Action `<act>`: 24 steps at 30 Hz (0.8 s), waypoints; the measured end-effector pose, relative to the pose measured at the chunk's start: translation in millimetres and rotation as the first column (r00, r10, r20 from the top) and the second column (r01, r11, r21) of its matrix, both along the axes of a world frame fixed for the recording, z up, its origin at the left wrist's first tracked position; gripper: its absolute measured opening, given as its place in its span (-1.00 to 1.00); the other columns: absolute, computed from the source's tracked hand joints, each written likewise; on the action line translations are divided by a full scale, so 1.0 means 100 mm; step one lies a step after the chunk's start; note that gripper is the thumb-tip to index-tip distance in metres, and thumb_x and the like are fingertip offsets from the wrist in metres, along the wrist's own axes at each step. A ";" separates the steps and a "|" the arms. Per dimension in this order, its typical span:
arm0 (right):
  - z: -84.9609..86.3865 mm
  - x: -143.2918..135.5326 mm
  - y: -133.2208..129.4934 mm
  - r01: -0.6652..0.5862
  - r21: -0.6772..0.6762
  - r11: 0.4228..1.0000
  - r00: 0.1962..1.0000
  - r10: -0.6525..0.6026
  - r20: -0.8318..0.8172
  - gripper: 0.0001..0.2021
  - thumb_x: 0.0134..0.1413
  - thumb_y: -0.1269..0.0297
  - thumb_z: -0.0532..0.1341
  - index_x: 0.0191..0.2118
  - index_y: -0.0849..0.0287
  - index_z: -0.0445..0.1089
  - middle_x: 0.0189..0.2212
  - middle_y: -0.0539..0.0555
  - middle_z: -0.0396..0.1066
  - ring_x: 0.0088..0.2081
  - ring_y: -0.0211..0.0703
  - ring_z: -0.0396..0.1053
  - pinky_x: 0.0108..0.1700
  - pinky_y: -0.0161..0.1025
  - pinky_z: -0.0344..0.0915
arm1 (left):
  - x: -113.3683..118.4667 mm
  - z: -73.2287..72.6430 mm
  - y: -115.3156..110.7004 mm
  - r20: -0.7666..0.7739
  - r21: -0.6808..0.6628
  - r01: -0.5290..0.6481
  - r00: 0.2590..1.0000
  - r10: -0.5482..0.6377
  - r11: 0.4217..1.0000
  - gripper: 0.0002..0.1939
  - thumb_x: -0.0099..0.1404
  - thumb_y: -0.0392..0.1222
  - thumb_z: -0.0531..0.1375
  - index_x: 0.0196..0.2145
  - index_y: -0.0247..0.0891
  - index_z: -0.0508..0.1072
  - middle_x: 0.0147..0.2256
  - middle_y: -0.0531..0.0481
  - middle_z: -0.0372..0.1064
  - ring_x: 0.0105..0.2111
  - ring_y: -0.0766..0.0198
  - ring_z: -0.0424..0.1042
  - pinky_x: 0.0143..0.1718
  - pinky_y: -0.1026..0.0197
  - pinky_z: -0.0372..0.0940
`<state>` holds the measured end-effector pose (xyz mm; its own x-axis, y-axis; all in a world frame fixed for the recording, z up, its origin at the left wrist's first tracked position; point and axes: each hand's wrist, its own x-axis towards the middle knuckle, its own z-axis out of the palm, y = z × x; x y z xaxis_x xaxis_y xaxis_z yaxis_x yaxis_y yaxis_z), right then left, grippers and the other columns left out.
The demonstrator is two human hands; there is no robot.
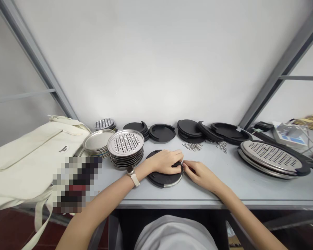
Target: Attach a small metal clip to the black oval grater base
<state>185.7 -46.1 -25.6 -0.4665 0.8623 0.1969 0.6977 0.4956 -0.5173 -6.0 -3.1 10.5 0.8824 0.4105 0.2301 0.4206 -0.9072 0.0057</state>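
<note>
A round black disc (156,178) with a metal edge showing along its lower right lies on the table in front of me. Over its right part rests my left hand (168,161), its fingers bent at the disc's right rim. My right hand (198,172) is at the same rim from the right, thumb and forefinger pinched together by a small metal piece (182,164) too small to make out. Just left of the disc stands a stack of round metal grater plates (125,143). Small metal clips (192,146) lie behind my hands.
Plain metal discs (99,140) and a cream bag (33,156) are at the left. Black round parts (162,133) line the wall. Larger grater plates (272,156) sit at the right, with a white device (289,135) behind them. The table's front edge (167,205) is near me.
</note>
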 end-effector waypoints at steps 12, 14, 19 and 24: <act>-0.02 0.02 0.01 0.002 -0.025 1.000 0.999 -0.003 -0.050 -0.73 0.26 0.21 -0.08 -0.37 0.15 0.27 -0.53 0.00 0.35 -0.53 -0.23 0.25 -0.42 -0.31 0.16 | 0.01 -0.01 0.00 -0.006 -0.007 -0.004 1.000 0.004 1.000 -0.87 0.25 -0.14 0.06 -0.29 -0.23 0.22 -0.29 -0.02 0.27 -0.41 0.25 0.29 -0.42 0.19 0.18; -0.02 0.02 0.01 0.002 -0.020 1.000 0.999 -0.003 -0.051 -0.73 0.26 0.21 -0.07 -0.38 0.15 0.27 -0.55 0.00 0.34 -0.54 -0.24 0.23 -0.43 -0.31 0.16 | 0.02 0.00 0.00 -0.008 -0.013 -0.006 1.000 0.006 1.000 -0.88 0.25 -0.15 0.05 -0.29 -0.23 0.22 -0.29 -0.03 0.27 -0.40 0.24 0.29 -0.42 0.19 0.18; -0.02 0.02 0.02 -0.001 -0.005 1.000 0.999 0.000 -0.042 -0.75 0.24 0.24 -0.05 -0.39 0.16 0.27 -0.56 0.00 0.33 -0.55 -0.25 0.21 -0.45 -0.31 0.14 | 0.02 -0.01 0.00 -0.003 -0.016 -0.009 1.000 0.009 1.000 -0.88 0.26 -0.14 0.04 -0.28 -0.24 0.21 -0.28 -0.04 0.26 -0.42 0.24 0.29 -0.44 0.18 0.17; -0.01 0.01 0.01 -0.009 0.000 1.000 0.999 0.009 -0.041 -0.74 0.25 0.25 -0.07 -0.39 0.16 0.28 -0.52 0.02 0.37 -0.53 -0.23 0.24 -0.43 -0.31 0.14 | 0.01 -0.02 0.00 0.006 0.007 0.004 1.000 -0.004 1.000 -0.88 0.27 -0.15 0.04 -0.29 -0.24 0.21 -0.28 -0.04 0.26 -0.42 0.24 0.28 -0.44 0.17 0.17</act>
<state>187.1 -45.4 -26.6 -0.4655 0.8584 0.2156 0.6717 0.5013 -0.5455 -4.7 -2.9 8.4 0.8826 0.4050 0.2386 0.4167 -0.9090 0.0018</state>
